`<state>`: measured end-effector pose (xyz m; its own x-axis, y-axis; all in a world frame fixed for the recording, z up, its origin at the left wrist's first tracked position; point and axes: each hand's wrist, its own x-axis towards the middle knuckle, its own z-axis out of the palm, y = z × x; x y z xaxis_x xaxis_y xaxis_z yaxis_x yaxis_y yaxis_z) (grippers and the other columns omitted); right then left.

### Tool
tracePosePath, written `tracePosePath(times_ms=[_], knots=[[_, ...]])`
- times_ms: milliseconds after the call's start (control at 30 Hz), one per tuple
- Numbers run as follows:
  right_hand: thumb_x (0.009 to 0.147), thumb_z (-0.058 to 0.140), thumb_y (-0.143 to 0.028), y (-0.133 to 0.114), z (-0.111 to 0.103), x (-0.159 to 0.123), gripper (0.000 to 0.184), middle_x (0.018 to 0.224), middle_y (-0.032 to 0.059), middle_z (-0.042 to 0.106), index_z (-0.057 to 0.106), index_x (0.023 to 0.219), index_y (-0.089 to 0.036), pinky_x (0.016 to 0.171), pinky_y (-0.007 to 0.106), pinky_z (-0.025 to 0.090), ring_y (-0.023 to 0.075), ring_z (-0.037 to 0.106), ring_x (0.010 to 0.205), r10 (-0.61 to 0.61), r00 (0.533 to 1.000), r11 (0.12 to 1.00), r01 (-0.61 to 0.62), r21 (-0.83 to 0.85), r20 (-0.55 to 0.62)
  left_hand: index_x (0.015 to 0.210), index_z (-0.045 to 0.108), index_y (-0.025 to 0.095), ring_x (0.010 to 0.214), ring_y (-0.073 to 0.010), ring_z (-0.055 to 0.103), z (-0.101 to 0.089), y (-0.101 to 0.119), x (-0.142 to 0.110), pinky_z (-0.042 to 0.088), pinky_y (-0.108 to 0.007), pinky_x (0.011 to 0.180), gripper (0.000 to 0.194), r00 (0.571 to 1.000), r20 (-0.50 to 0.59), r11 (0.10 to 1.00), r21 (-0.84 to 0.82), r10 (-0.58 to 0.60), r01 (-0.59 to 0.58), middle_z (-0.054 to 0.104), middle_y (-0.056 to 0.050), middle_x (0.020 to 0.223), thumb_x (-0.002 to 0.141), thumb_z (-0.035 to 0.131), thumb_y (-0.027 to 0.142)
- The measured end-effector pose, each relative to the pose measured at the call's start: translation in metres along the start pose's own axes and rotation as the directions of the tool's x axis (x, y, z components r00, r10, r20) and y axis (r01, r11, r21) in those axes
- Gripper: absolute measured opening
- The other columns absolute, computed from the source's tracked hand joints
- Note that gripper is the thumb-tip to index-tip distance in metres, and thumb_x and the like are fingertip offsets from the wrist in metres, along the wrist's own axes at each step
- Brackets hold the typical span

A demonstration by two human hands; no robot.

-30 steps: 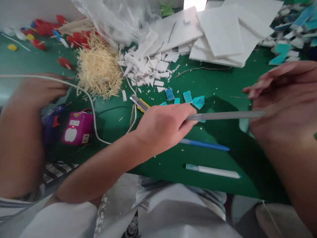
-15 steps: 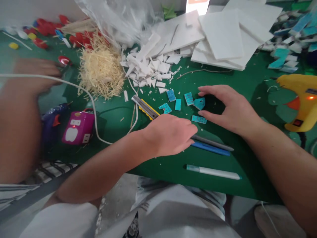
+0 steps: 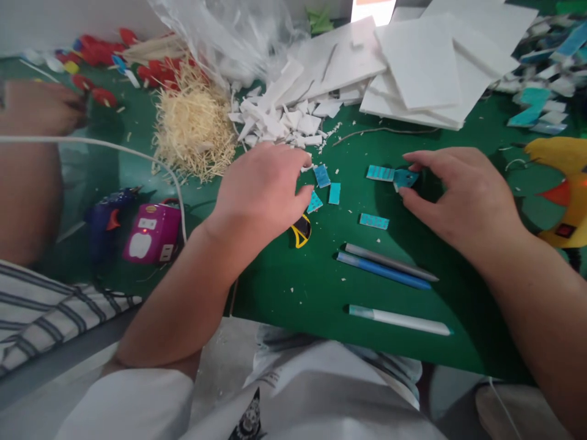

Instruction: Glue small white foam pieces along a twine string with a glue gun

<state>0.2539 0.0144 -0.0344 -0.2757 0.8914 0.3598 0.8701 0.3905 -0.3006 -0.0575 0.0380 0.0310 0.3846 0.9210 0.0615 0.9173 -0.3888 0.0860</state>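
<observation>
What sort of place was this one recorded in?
Probably a craft workshop or shared hobby table: white foam-like sheets are stacked at the back, a yellow glue gun sits at the right edge, and small patterned blue pieces lie on the green tabletop.

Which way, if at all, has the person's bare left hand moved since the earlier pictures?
Yes: judged against the slim blue pen, the bare left hand has moved left and upward in view, toward the jagged white foam scraps.

the teal pieces (image 3: pixel 374 220) look matt, the foam-like white sheets (image 3: pixel 424 64) smooth, the clear plastic bag (image 3: pixel 233 36) glossy.
</observation>
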Motion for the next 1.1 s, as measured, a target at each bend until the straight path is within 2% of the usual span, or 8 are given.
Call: tracePosePath(times_ms=[100, 200, 300, 467, 633, 833, 1000, 1100], knots=[[0.099, 0.073, -0.037, -0.002, -0.002, -0.001, 0.034, 0.114, 0.0148, 0.083, 0.079, 0.131, -0.025, 0.096, 0.055, 0.065, 0.0362, 0.079, 0.11, 0.006, 1.0, 0.999, -0.006, -0.051, 0.015, 0.104, 0.08, 0.02, 0.104, -0.0335, 0.074, 0.008, 0.0, 0.0, 0.06, -0.04, 0.082, 0.023, 0.996, 0.041, 0.997, 0.012, 0.075, -0.075, 0.08, -0.009, 0.096, 0.084, 0.086, 0.027], [0.099, 0.074, -0.037, -0.01, -0.009, -0.002, 0.033, 0.117, 0.0122, 0.084, 0.078, 0.131, -0.027, 0.096, 0.054, 0.066, 0.0355, 0.08, 0.112, -0.023, 0.999, 0.999, 0.022, -0.043, -0.026, 0.099, 0.077, 0.02, 0.099, -0.0327, 0.075, 0.013, 0.0, -0.001, 0.061, -0.04, 0.081, 0.022, 0.988, 0.104, 0.993, -0.001, 0.116, -0.116, 0.078, -0.008, 0.092, 0.083, 0.087, 0.031], [0.101, 0.073, -0.031, -0.021, -0.015, -0.002, 0.035, 0.123, 0.0065, 0.085, 0.073, 0.136, -0.03, 0.097, 0.046, 0.066, 0.0288, 0.081, 0.112, -0.179, 0.982, 0.98, 0.183, 0.082, -0.054, 0.1, 0.077, 0.021, 0.099, -0.0315, 0.075, 0.015, 0.003, -0.001, 0.06, -0.038, 0.08, 0.018, 0.983, 0.135, 0.992, -0.007, 0.122, -0.122, 0.078, -0.007, 0.093, 0.084, 0.084, 0.025], [0.101, 0.069, -0.029, -0.034, -0.013, -0.002, 0.039, 0.12, 0.0076, 0.085, 0.072, 0.14, -0.027, 0.086, 0.039, 0.068, 0.0254, 0.081, 0.104, -0.41, 0.908, 0.893, 0.379, 0.243, 0.091, 0.111, 0.078, 0.021, 0.103, -0.0286, 0.075, 0.013, 0.01, -0.001, 0.059, -0.035, 0.08, 0.022, 0.971, 0.174, 0.986, 0.006, 0.164, -0.167, 0.08, -0.006, 0.101, 0.089, 0.077, 0.019], [0.098, 0.06, -0.018, -0.033, -0.01, -0.002, 0.052, 0.129, 0.0076, 0.084, 0.071, 0.147, -0.03, 0.091, 0.043, 0.069, 0.026, 0.081, 0.111, -0.439, 0.879, 0.881, 0.379, 0.284, 0.189, 0.122, 0.078, 0.021, 0.11, -0.0303, 0.075, 0.009, 0.017, -0.003, 0.06, -0.038, 0.089, 0.032, 0.94, 0.277, 0.98, -0.031, 0.198, -0.197, 0.079, -0.007, 0.109, 0.091, 0.079, 0.02], [0.092, 0.052, -0.004, -0.029, -0.008, 0.0, 0.065, 0.127, 0.0054, 0.086, 0.073, 0.148, -0.03, 0.089, 0.042, 0.068, 0.0247, 0.081, 0.109, -0.503, 0.834, 0.856, 0.443, 0.267, 0.227, 0.134, 0.074, 0.02, 0.116, -0.0295, 0.073, 0.004, 0.024, -0.006, 0.057, -0.037, 0.093, 0.035, 0.869, 0.357, 0.939, -0.112, 0.342, -0.324, 0.078, -0.009, 0.118, 0.099, 0.072, 0.023], [0.095, 0.051, -0.003, -0.034, -0.009, 0.001, 0.056, 0.123, 0.0056, 0.087, 0.076, 0.14, -0.025, 0.082, 0.038, 0.067, 0.0238, 0.081, 0.105, -0.567, 0.806, 0.819, 0.527, 0.228, 0.172, 0.131, 0.074, 0.018, 0.116, -0.0289, 0.073, 0.005, 0.027, -0.004, 0.057, -0.035, 0.092, 0.032, 0.873, 0.329, 0.933, -0.115, 0.36, -0.341, 0.078, -0.009, 0.118, 0.099, 0.072, 0.021], [0.099, 0.052, -0.007, -0.034, -0.01, 0.0, 0.054, 0.129, 0.0085, 0.085, 0.073, 0.145, -0.026, 0.087, 0.039, 0.067, 0.0238, 0.081, 0.108, -0.534, 0.831, 0.841, 0.504, 0.197, 0.155, 0.136, 0.072, 0.017, 0.121, -0.0304, 0.072, 0.005, 0.029, -0.004, 0.058, -0.037, 0.097, 0.036, 0.874, 0.352, 0.942, -0.119, 0.337, -0.315, 0.077, -0.01, 0.123, 0.101, 0.071, 0.021]])
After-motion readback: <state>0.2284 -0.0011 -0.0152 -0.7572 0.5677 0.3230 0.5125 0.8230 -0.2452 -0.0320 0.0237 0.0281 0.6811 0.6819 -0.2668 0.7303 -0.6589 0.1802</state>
